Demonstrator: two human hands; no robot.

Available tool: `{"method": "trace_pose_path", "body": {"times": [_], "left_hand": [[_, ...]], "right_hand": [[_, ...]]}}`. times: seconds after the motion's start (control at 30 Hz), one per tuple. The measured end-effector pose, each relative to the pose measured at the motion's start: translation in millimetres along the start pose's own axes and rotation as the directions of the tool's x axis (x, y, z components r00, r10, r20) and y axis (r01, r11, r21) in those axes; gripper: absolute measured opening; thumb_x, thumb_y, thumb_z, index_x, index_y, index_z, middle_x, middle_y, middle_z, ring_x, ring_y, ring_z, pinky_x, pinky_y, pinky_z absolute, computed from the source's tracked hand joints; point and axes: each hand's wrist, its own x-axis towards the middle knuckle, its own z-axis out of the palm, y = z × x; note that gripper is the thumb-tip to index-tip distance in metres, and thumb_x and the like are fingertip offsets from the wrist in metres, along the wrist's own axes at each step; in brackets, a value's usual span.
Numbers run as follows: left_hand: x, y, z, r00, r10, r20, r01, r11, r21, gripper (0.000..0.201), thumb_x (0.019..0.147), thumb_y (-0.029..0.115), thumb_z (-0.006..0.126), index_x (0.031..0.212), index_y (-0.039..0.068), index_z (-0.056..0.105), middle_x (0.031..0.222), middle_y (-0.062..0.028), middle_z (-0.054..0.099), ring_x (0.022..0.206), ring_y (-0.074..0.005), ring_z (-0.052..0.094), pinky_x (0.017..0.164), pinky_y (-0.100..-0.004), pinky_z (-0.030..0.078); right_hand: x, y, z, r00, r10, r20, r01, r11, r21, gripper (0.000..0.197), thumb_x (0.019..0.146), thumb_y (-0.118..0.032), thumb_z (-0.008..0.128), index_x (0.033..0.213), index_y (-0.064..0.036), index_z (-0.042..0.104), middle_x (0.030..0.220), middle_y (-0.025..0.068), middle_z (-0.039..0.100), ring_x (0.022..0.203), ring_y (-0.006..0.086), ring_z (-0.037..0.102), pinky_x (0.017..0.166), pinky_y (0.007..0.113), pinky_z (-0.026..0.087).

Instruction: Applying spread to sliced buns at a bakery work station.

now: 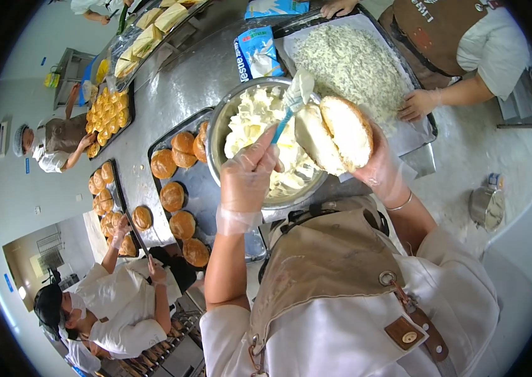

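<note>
My left hand (pixel 248 179), in a clear glove, grips a blue-handled brush (pixel 291 103) whose white bristles carry cream. My right hand (pixel 380 169), also gloved, holds a split round bun (pixel 335 135) opened up, its pale cut faces toward me. The brush tip touches the upper edge of the bun. Both are above a steel bowl (pixel 217 129) full of white cream. A dark tray (pixel 198 195) with several browned buns lies left of the bowl.
A co-worker's hands (pixel 418 103) rest on a paper-lined tray (pixel 422 135) of shredded white topping at top right. Blue-white bags (pixel 255 53) lie behind the bowl. More bun trays (pixel 110 116) and other people stand at left. A small steel pot (pixel 487 206) sits on the floor.
</note>
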Motion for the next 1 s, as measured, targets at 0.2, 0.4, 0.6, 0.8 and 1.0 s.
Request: {"method": "trace_pose_path", "body": {"times": [0.2,0.4,0.6,0.8,1.0], "left_hand": [[-3.9,2.4,-2.0,0.995,-0.033,0.099,0.014,0.983,0.183,0.044,0.091,-0.005,0.06,0.133,0.009,0.062,0.08,-0.0031,0.063,0.07,-0.0084,0.056,0.069,-0.0242,0.049],[-13.0,-9.4,4.7,0.882,0.471,0.019,-0.291,0.511,0.809,0.05,0.083,0.002,0.071,0.13,0.019,0.066,0.075,-0.0051,0.059,0.056,-0.0174,0.055,0.049,-0.0326,0.047],[-50.8,-33.6,29.8,0.878,0.39,0.279,-0.425,0.366,0.828,0.05,0.085,0.002,0.068,0.131,0.023,0.065,0.077,-0.0057,0.064,0.052,-0.0152,0.055,0.048,-0.0341,0.048],[-44.5,-28.8,35.0,0.971,0.138,0.196,-0.164,0.979,0.124,0.038,0.096,0.01,0.059,0.133,0.013,0.062,0.082,-0.0012,0.069,0.048,-0.0064,0.048,0.043,-0.0228,0.04],[-34.6,-48.8,31.4,0.852,-0.486,0.198,0.492,0.87,0.017,0.035,0.102,0.015,0.053,0.132,0.0,0.06,0.069,-0.0006,0.063,0.048,-0.0027,0.043,0.045,-0.0179,0.034]], "right_hand": [[-3.5,3.6,-1.5,0.999,-0.031,0.041,-0.006,0.726,0.688,0.086,0.072,-0.013,0.088,0.141,0.0046,0.04,0.139,0.0163,0.054,0.126,0.022,0.055,0.107,0.036,0.044],[3.5,-1.4,-4.0,0.969,-0.24,0.054,0.183,0.849,0.496,0.049,0.102,-0.023,0.047,0.144,0.0015,0.04,0.142,0.0158,0.051,0.128,0.0264,0.053,0.109,0.042,0.043],[19.1,3.9,-10.1,0.98,0.186,-0.074,-0.035,0.524,0.851,0.05,0.102,-0.025,0.048,0.145,-0.0011,0.039,0.14,0.0144,0.052,0.13,0.026,0.051,0.109,0.041,0.043],[25.9,5.0,-21.8,0.991,0.13,0.038,-0.088,0.405,0.91,0.049,0.103,-0.032,0.043,0.143,-0.004,0.045,0.142,0.012,0.052,0.129,0.0261,0.051,0.109,0.043,0.042],[31.6,19.6,-52.9,0.971,0.234,-0.048,-0.019,0.278,0.961,0.051,0.104,-0.039,0.036,0.143,-0.0074,0.046,0.144,0.0113,0.051,0.13,0.0286,0.05,0.11,0.046,0.04]]}}
